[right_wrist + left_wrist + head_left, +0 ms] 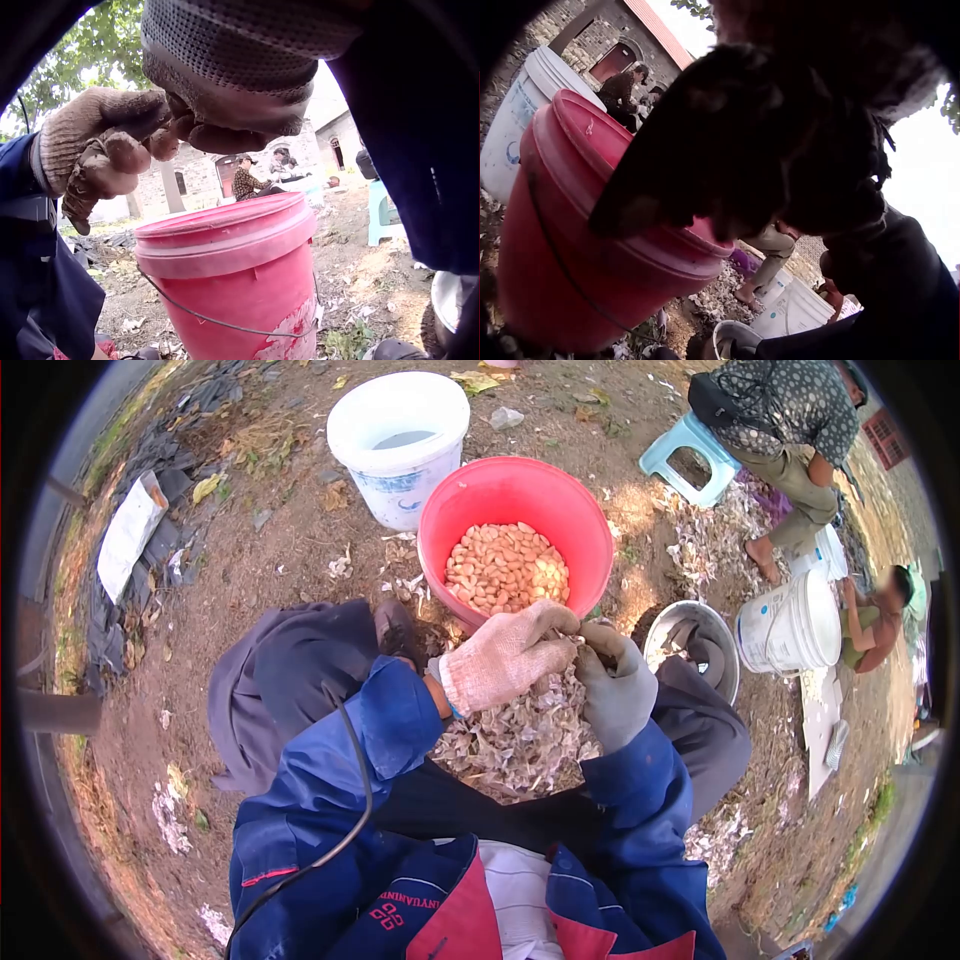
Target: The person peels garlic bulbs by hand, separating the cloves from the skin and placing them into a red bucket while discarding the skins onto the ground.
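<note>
Garlic cloves (497, 568), smooth, plump, tan to pale yellow, heaped inside the red bucket (578, 510); gloved left hand (512, 658) and right hand (617, 688) meet, fingers curled, their grip's contents unclear.

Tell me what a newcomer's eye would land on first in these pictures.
The bright red bucket near the middle of the head view stands out first, with garlic cloves heaped inside. Next come the pale-gloved left hand and the grey-gloved right hand, fingertips close together above a heap of papery garlic skins. Beyond the red bucket, to its left, stands a white bucket.
</note>
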`<state>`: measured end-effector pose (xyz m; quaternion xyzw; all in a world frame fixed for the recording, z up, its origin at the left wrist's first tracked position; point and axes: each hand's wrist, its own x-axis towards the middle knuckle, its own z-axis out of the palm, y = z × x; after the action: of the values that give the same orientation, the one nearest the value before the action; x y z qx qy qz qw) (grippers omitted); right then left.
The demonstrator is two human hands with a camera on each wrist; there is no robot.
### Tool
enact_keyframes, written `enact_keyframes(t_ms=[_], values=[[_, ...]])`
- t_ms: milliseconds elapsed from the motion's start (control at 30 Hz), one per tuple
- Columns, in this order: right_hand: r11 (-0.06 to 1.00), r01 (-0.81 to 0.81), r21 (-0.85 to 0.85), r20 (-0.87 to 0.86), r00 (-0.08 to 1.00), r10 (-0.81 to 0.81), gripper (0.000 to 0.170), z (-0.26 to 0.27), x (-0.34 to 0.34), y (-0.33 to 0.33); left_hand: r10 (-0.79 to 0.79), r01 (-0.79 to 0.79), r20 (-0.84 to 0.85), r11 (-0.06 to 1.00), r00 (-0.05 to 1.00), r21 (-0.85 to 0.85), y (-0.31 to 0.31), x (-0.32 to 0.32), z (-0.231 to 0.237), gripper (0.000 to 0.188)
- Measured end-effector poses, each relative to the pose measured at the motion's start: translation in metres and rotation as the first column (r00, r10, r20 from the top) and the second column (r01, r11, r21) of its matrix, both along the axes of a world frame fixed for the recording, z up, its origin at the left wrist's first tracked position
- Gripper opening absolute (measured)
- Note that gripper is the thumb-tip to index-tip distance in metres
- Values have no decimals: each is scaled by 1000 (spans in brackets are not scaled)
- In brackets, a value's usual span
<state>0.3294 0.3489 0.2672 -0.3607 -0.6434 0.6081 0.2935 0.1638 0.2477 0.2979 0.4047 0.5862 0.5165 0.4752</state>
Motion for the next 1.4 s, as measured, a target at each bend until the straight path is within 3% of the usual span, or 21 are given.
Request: enact_keyframes(t_ms=[67,267,400,467,567,667,800,867,1100,1167,1267,1400], values=[[984,-21,175,78,997,7,24,-1,1,0,-19,21,26,998,999,-57,0,-1,6,34],[951,-22,310,127,992,-19,22,1,2,-2,-11,11,27,1000,1000,12,-2,-1,-3,35],[973,1,229,94,995,-23,23,1,2,-6,10,-10,2,1000,1000,9,-3,-1,1,31],[980,16,198,71,997,-30,24,0,1,-8,26,-18,144,998,989,-52,-4,-1,5,29],[991,24,135,44,999,-31,24,1,0,-7,60,-60,198,998,978,-6,-4,3,-1,30],[962,48,268,29,998,-57,22,-9,-1,-2,74,-41,270,991,960,-124,-5,-1,16,31],[946,69,316,12,997,-77,22,-11,-2,1,74,-52,275,995,959,-86,-4,-2,13,33],[985,80,153,3,997,-81,23,-6,-3,-2,75,-47,368,995,927,-84,-4,-3,12,32],[971,77,227,60,994,-93,23,-5,-2,-1,32,-29,204,999,978,-19,-1,4,-4,33],[930,66,361,93,990,-106,24,-4,-3,0,13,-11,116,1000,993,-16,-1,3,-4,36],[901,39,432,101,991,-91,25,-3,-3,0,19,-20,34,1000,999,23,0,3,-10,37],[861,12,509,140,986,-96,25,7,-3,-2,-14,16,61,999,998,-32,-1,0,-4,35]])
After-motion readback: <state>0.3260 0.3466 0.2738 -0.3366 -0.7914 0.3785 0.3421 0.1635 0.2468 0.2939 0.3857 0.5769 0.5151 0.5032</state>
